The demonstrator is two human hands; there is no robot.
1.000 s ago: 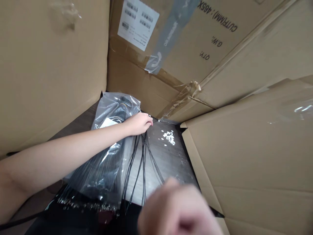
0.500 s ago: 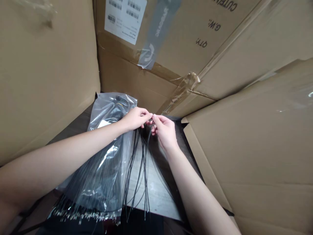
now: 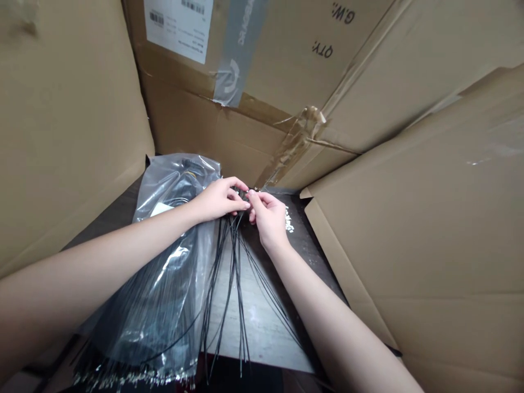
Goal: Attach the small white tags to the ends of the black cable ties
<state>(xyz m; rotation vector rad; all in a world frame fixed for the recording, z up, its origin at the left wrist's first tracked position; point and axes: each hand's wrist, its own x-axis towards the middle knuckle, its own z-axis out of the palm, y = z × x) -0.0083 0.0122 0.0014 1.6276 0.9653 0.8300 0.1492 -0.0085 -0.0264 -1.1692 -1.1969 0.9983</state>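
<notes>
My left hand [image 3: 221, 197] reaches over a clear plastic bag [image 3: 167, 284], its fingers curled and the thumb bent in toward my right hand. Whatever sits between its fingertips is too small to make out. My right hand [image 3: 269, 218] meets it fingertip to fingertip, thumb and index pinched on the end of a thin black wire. Below the hands several black wires [image 3: 232, 278] hang down across the table in loose strands. The bag holds a thick bundle of dark wires, whose bright tips [image 3: 135, 376] stick out of its lower end.
Small white pieces [image 3: 289, 220] lie on the dark table [image 3: 262, 338] just right of my right hand. Cardboard walls enclose the table: a left panel [image 3: 69, 125], a back carton [image 3: 184, 109] with label and grey tape, and a right panel [image 3: 429, 229].
The view has shifted, so the scene sits slightly left and the white pieces show. My left thumb and index have spread a little apart. More wires now fan out to the right.
</notes>
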